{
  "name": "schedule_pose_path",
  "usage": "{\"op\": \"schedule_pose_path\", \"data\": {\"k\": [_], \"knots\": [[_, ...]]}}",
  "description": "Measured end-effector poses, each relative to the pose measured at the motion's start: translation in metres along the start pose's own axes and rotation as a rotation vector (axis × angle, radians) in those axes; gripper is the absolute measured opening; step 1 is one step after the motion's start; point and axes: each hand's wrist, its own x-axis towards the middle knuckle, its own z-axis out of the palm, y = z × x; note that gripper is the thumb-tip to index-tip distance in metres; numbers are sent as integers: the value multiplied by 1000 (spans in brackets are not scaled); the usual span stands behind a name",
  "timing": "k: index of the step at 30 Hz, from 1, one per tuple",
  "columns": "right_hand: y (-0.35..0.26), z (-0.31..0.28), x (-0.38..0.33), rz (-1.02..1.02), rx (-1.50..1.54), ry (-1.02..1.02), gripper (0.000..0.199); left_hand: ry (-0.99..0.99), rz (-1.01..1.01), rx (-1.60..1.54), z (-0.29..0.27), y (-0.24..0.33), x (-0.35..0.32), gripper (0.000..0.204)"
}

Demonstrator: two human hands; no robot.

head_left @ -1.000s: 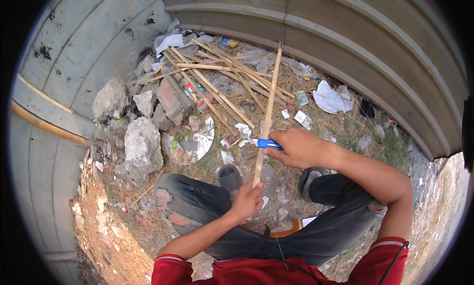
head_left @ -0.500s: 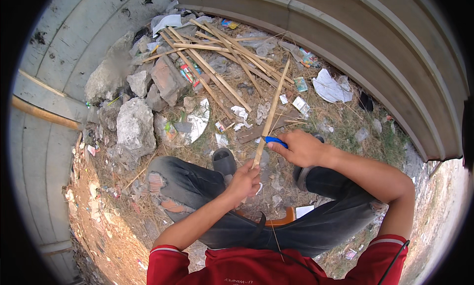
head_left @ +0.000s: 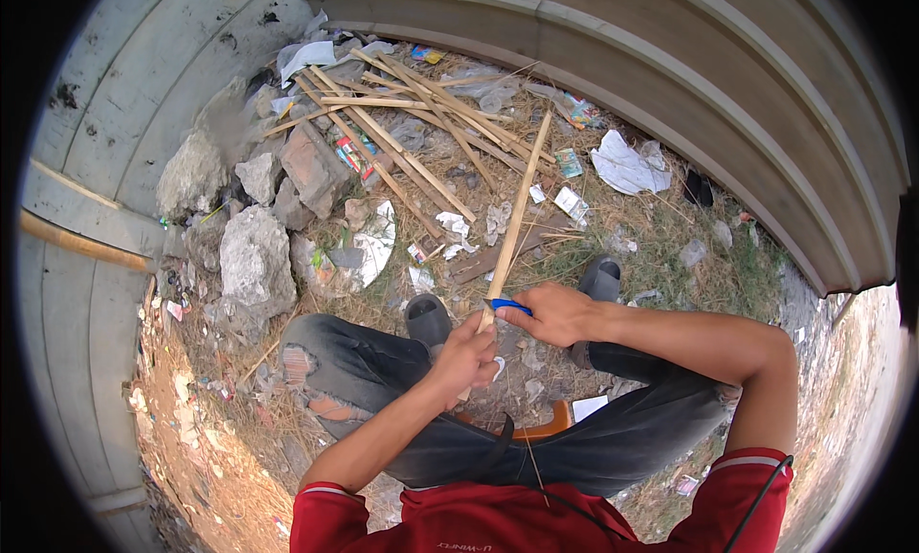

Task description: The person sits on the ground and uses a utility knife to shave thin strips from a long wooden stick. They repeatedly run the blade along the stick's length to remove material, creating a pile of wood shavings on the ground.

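Note:
My left hand (head_left: 463, 360) is closed round the lower end of a long, narrow wooden strip (head_left: 518, 214), which slants up and away to the right. In my right hand (head_left: 555, 314) is a blue-handled utility knife (head_left: 511, 306). Its blade lies against the strip just above my left fingers. The strip's short butt end pokes out below my left hand. A thin sliver stands off the strip's right side near the knife.
A pile of wooden strips (head_left: 421, 108) lies ahead on littered ground, beside broken concrete chunks (head_left: 257, 258). Corrugated metal sheeting (head_left: 613, 50) rises behind, and a pale panel wall (head_left: 124, 93) stands left. An orange object (head_left: 550, 421) sits between my legs.
My right hand has drawn the knife down along the strip toward my left hand. The strip's far tip has shifted slightly left in the picture.

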Motion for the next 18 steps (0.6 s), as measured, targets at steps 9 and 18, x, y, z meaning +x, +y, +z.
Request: {"op": "schedule_pose_path", "data": {"k": [9, 18], "knots": [[-9, -31, 2, -38, -146, 152, 60, -42, 101, 92, -6, 13, -17, 38], [109, -136, 4, 369, -217, 420, 75, -125, 23, 177, 21, -8, -101, 42]]}}
